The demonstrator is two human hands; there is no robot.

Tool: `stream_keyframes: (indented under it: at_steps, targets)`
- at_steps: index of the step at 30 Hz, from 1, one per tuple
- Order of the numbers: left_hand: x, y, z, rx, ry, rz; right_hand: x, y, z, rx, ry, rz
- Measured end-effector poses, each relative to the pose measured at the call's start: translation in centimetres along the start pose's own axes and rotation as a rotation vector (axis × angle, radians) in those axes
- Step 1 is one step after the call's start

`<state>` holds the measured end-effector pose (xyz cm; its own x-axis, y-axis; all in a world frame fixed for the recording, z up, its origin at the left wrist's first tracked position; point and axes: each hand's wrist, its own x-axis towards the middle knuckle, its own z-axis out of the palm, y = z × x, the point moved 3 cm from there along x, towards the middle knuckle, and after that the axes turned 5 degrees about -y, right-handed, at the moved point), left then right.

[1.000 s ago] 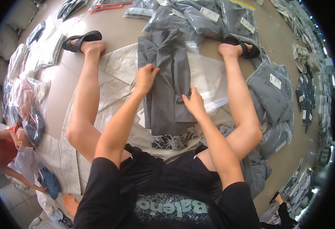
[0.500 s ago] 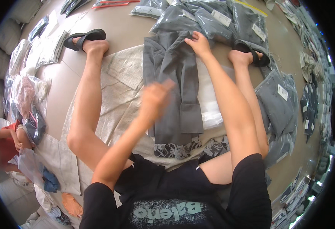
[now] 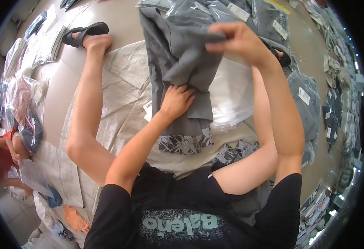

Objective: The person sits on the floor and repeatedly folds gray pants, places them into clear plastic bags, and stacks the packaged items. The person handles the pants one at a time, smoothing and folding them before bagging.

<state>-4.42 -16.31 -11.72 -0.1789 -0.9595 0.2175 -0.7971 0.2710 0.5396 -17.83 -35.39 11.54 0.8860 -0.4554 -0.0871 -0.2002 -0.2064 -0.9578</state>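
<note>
A grey garment (image 3: 158,62) lies lengthwise on pale woven sheeting between my legs, with a black-and-white patterned band (image 3: 182,144) at its near end. My right hand (image 3: 242,43) pinches the garment's far right part and holds it raised, its fingertips blurred by motion. My left hand (image 3: 176,101) rests on the middle of the cloth, fingers stretched, just below the lifted fold. A white tag (image 3: 148,111) sticks out at the garment's left edge. Right of the garment lie clear plastic bags (image 3: 231,97). More patterned cloth (image 3: 234,153) shows by my right thigh.
Bagged grey garments (image 3: 227,14) lie at the far side, and another bagged stack (image 3: 303,97) is beyond my right leg. Woven sheeting (image 3: 120,91) covers the floor. At the left, another person (image 3: 6,151) sits among bagged clothes. An orange cloth (image 3: 76,218) lies near the lower left.
My right hand has lifted the garment's far end and brought it up and to the right, bending the cloth. My left hand, blurred before, has come down onto the garment's middle.
</note>
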Motion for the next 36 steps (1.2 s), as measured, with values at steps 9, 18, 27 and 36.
stream_keyframes:
  at_steps: [9, 18, 27, 36]
  targets:
    - [-10.7, -2.4, -8.4, -0.021, -0.302, 0.176, -17.6, 4.5, 15.5, -0.349, -0.494, 0.071]
    - [-13.6, -2.8, -6.2, -0.923, -0.121, -0.951, -12.2, 18.0, 17.2, 0.026, 0.622, 0.622]
    - [-16.1, -5.0, -2.8, -0.391, 0.024, -0.775, -10.8, 19.3, 21.3, -0.629, 0.76, 0.527]
    - [-19.7, -1.2, -3.3, -0.645, -0.194, -1.087, -12.4, 17.2, 24.7, -1.011, 0.459, 0.33]
